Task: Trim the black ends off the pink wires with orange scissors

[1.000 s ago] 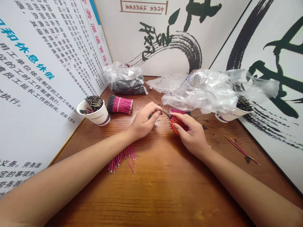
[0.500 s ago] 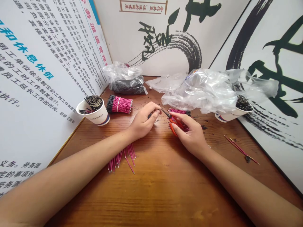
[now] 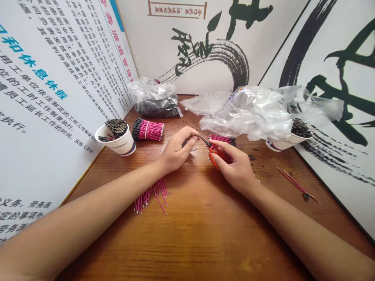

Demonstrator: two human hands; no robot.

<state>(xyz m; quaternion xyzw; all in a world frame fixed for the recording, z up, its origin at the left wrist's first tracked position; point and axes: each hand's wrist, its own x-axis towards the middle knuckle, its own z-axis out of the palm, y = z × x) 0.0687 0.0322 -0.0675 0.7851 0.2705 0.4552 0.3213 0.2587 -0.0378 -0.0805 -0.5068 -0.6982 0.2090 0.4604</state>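
Observation:
My right hand [image 3: 236, 164] is closed around the red handles of a pair of pliers [image 3: 215, 155]. The slim dark jaws point left and reach the fingertips of my left hand [image 3: 180, 150]. That hand is pinched, thumb against fingers, with a bit of something black showing in its grip; what it is I cannot make out. Behind my right hand lie pink wires with black ends [image 3: 222, 139], partly covered by the fingers. Loose pink wires with silvery tips [image 3: 158, 191] lie under my left forearm.
A tied bundle of pink wires [image 3: 148, 129] lies beyond my left hand, beside a paper cup [image 3: 124, 144] of black tubes. Plastic bags [image 3: 249, 113] sit at the back, partly over another cup [image 3: 277, 145]. A few wires [image 3: 299, 185] lie at right. Printed panels enclose the wooden table [image 3: 187, 242].
Both hands stay almost where they were. The pliers have shifted very slightly to the left, their tips still at my left fingertips.

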